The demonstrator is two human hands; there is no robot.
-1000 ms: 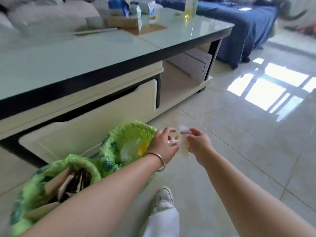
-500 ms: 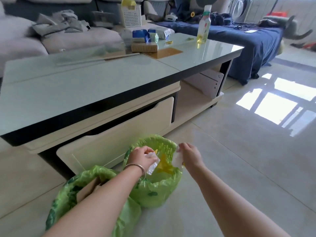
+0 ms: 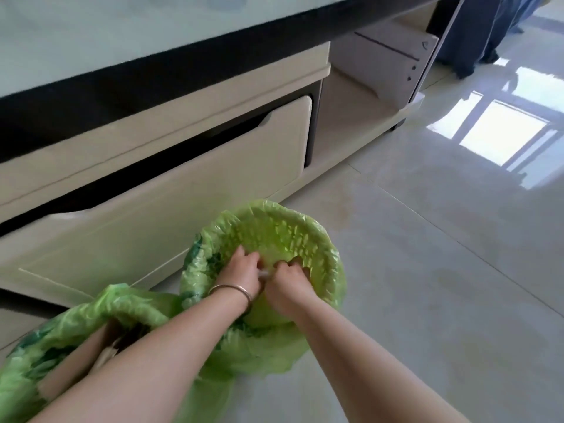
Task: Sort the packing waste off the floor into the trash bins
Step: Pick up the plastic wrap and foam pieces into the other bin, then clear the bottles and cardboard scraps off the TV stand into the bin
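Here both hands, left hand (image 3: pixel 241 274) and right hand (image 3: pixel 287 283), sit inside the green-lined bin (image 3: pixel 331 257), fingers curled together around something pale between them; best to let go low so it drops inside.

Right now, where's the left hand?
Head view, lower centre: the left hand, bangle on its wrist, is down inside the right-hand green-lined bin, touching the right hand, just in front of the table drawer.

Glass-topped coffee table (image 3: pixel 128 35) with cream drawer (image 3: pixel 171 190); dark blue fabric (image 3: pixel 479 29), perhaps a sofa cover.
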